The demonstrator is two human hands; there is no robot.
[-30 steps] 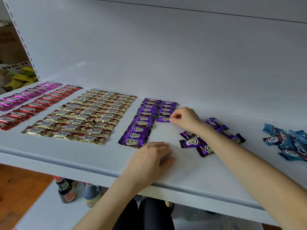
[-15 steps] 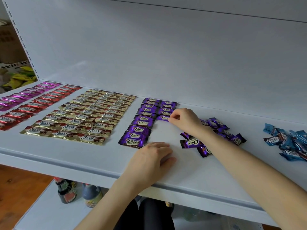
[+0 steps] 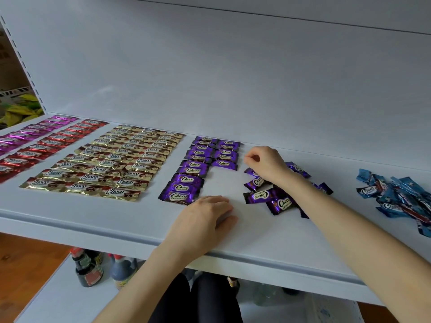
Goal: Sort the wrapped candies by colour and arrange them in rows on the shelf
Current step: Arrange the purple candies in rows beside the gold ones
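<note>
The shelf (image 3: 256, 243) filled the frame: gold block (image 3: 109, 163) at left, purple rows (image 3: 193, 170) mid-frame with the second row short, so sorting wasn't done. The loose purple pile (image 3: 282, 202) sat partly under the right forearm (image 3: 331, 220), blue pile (image 3: 396, 197) far right. The left grip (image 3: 205, 217) lay flat and empty, probably bracing; the right grip (image 3: 265, 164) curled over the pile, seemingly holding nothing.

Soft, even daylight; the white shelf (image 3: 233, 231) looks bluish with faint shadows. Foil wrappers glint. Wide-angle bending toward 9 and 3 o'clock; slightly soft overall.
</note>
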